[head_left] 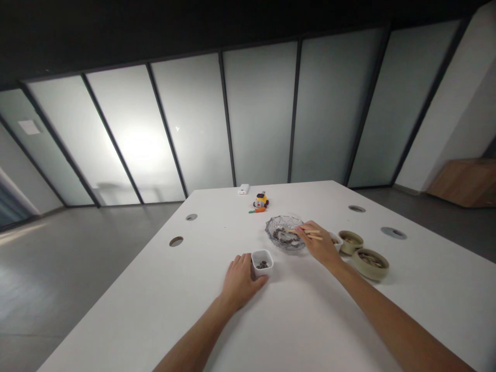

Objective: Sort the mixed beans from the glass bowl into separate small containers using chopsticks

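Note:
My left hand (241, 281) is curled around the left and near sides of a small white square cup (262, 272) on the table, steadying it. Several small dark pieces (262, 264) lie at the bottom of this cup. My right hand (320, 243) grips a pair of wooden chopsticks (314, 232), their tips over a clear glass bowl (276, 240) with a scalloped rim. Inside the bowl are more small dark pieces (284, 238). Whether the tips pinch one is too small to tell. Another white cup (339, 242) is partly hidden behind my right hand.
Two olive-green round bowls (371, 274) with light brown contents stand right of my right hand. Beyond the glass bowl are an orange carrot-shaped object (259, 210), a yellow toy vehicle (262, 199) and a white box-like device (244, 189). Round holes (176, 242) pierce the white table (155, 320).

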Demonstrator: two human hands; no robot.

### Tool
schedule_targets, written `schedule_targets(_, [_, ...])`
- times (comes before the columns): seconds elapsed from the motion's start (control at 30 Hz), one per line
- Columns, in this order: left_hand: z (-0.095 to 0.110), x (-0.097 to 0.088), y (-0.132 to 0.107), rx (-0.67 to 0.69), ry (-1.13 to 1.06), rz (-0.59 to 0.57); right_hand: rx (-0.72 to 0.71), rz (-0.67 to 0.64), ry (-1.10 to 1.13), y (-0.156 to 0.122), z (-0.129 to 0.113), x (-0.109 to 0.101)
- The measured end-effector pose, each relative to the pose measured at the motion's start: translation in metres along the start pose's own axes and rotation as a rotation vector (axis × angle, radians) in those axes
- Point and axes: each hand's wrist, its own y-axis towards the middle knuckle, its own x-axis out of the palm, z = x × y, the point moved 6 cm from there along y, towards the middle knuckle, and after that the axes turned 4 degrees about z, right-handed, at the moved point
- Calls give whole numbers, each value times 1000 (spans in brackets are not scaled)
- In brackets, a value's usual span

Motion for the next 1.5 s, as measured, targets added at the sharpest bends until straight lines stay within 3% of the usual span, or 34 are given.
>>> schedule_targets(1.03, [-1,1,0,8,0,9,-94,-65,-36,-1,-10,2])
schedule_targets(1.2, [0,0,0,4,-4,5,-36,-18,20,1,-12,-5])
schedule_targets(1.37, [1,-1,0,6,1,-3,36,140,84,19,-25,-29])
schedule_targets(1.5, [0,0,0,13,-14,3,200,74,354,31,-40,-38])
